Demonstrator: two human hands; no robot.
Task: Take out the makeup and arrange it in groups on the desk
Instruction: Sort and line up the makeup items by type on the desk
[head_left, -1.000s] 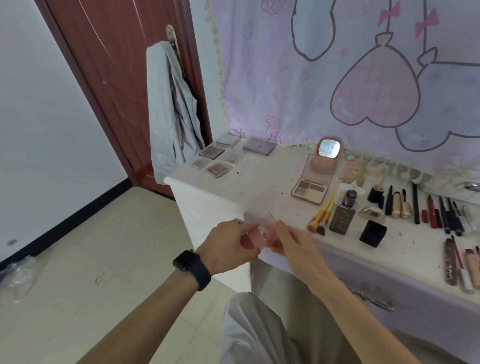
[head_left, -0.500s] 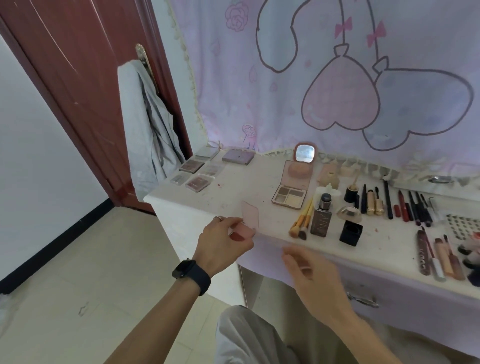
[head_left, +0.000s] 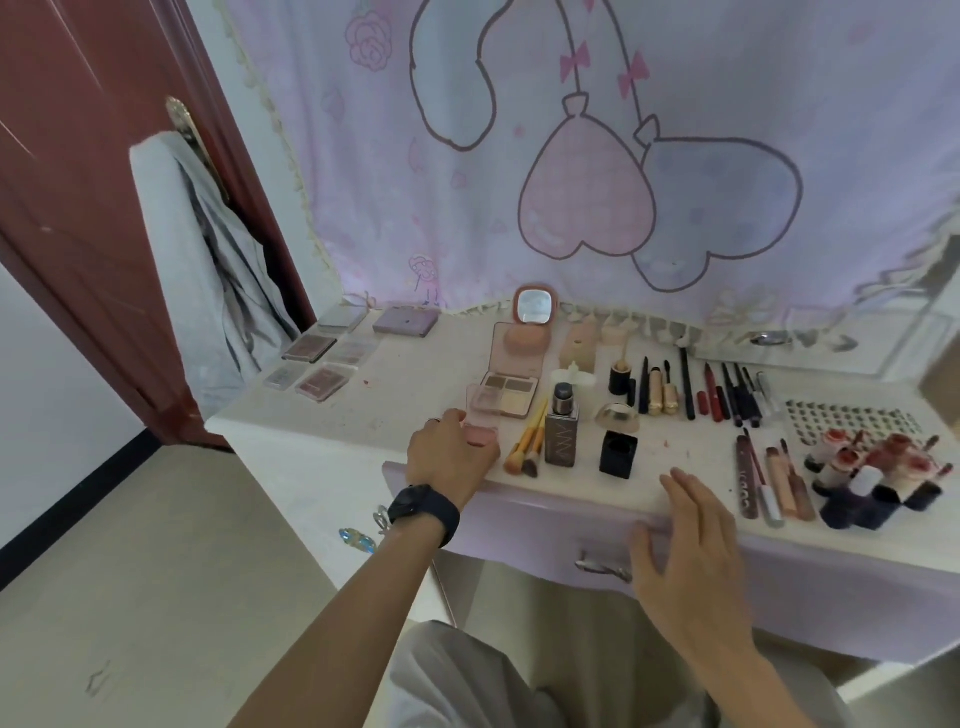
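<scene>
The desk is off-white with a lilac front edge. Behind its back edge hangs a lilac curtain printed with one pink heart and one bluish heart, both dark-outlined. Near the front edge are a pale pink compact, yellow-handled brushes and a black cube. The door is dark red.

A bedroom dressing corner in a home.
A pale worktop spread with makeup sits below a lilac cartoon-heart cloth at 12 o'clock. At 10 o'clock a grey garment hangs on a red-brown door, above a tiled floor.
</scene>
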